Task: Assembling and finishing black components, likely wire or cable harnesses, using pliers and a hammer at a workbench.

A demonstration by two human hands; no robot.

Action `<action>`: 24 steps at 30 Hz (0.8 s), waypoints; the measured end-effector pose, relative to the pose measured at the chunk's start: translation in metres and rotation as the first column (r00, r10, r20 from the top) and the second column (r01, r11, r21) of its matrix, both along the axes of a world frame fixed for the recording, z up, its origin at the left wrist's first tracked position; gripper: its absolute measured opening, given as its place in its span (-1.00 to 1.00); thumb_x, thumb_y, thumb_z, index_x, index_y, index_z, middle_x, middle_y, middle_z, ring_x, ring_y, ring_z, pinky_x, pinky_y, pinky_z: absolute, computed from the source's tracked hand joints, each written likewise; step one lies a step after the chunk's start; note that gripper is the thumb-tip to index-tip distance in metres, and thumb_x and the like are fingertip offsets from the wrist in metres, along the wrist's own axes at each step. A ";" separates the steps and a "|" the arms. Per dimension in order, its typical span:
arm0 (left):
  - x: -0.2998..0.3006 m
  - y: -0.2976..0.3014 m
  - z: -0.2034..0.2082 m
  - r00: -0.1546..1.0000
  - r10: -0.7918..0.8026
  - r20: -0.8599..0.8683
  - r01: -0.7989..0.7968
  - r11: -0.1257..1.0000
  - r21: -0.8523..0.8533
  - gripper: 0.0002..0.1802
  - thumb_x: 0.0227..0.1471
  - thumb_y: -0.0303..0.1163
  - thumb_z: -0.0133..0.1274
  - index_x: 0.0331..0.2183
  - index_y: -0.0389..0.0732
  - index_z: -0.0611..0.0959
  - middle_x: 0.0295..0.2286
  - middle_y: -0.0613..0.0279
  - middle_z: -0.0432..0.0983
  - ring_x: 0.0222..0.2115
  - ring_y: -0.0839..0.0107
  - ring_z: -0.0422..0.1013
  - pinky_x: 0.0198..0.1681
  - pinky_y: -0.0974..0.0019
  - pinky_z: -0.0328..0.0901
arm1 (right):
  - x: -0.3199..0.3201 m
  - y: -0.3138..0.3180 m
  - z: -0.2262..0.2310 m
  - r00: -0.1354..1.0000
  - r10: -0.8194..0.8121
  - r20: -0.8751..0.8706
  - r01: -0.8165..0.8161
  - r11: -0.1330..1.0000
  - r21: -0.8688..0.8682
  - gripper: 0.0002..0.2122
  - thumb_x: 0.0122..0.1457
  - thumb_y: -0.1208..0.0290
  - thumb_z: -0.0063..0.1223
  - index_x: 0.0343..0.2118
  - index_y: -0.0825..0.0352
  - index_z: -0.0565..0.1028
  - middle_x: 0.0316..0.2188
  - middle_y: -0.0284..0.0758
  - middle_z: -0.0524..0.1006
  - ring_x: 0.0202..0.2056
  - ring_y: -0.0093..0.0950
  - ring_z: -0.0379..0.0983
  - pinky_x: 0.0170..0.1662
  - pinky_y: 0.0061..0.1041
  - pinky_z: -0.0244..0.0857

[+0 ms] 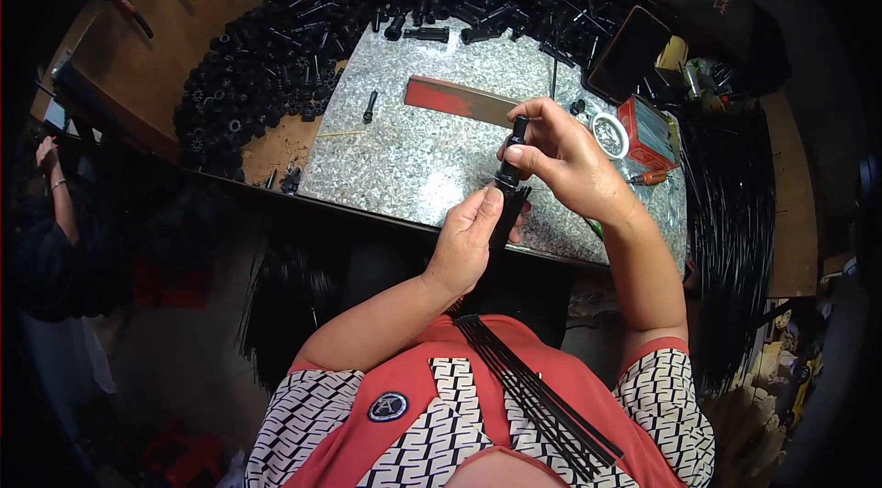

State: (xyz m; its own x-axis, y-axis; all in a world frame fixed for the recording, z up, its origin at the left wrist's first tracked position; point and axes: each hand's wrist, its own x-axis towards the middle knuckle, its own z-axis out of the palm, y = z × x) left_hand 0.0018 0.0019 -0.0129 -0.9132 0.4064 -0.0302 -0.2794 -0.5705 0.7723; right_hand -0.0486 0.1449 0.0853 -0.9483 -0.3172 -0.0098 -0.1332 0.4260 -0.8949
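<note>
The right hand [574, 162] is closed to a narrow pinch, thumb and fingers on the upper part of a black handle [514, 150], which stands tilted just below the right end of the long red-and-brown bar [464, 100]. The left hand [466, 244], farther below the bar, is closed around a bundle of black rods [508, 220], its thumb at the handle's lower end; whether a rod is seated inside the handle cannot be told. The handle is judged light, stiff and smooth, probably plastic, and may slip if pinched at the narrow tip; the wider middle appears the surer place to take hold. The rods are judged thin and springy, best gripped close to their ends. Noted on the speckled counter [413, 153]: a small black piece [370, 107] left of the bar; a white cup [625, 144] and an orange-red box [650, 157] right of it; a heap of black parts [276, 74] beyond the bar and to its left.
</note>
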 end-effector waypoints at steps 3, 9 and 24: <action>0.000 0.000 -0.001 1.000 -0.008 -0.007 0.008 1.000 0.029 -0.59 0.25 -0.16 -0.25 -0.15 -0.31 0.48 -0.35 0.23 0.48 -0.40 0.55 0.38 -0.29 0.46 0.31 | 0.001 0.000 -0.002 0.999 -0.043 0.025 0.044 0.999 -0.027 -0.71 0.12 0.52 0.08 -0.12 0.43 0.30 -0.52 -0.44 0.39 -0.44 -0.70 0.35 -0.38 -0.66 0.30; 0.001 -0.001 0.001 1.000 -0.010 0.015 0.009 0.999 0.048 -0.60 0.25 -0.16 -0.24 -0.15 -0.30 0.47 -0.34 0.24 0.47 -0.40 0.56 0.37 -0.29 0.47 0.31 | 0.001 0.001 -0.005 0.998 -0.038 -0.040 0.038 0.999 -0.008 -0.70 0.11 0.52 0.09 -0.13 0.45 0.30 -0.52 -0.42 0.41 -0.47 -0.68 0.36 -0.39 -0.65 0.31; -0.002 -0.003 -0.004 0.999 0.010 0.031 -0.011 0.999 0.053 -0.55 0.23 -0.13 -0.20 -0.04 -0.30 0.42 -0.32 0.22 0.46 -0.40 0.56 0.38 -0.32 0.47 0.33 | 0.065 0.023 0.032 0.842 0.489 -0.226 -0.431 0.863 0.263 -0.59 -0.04 0.62 0.11 -0.05 0.41 0.40 -0.15 -0.14 0.48 -0.17 -0.26 0.42 -0.11 -0.35 0.31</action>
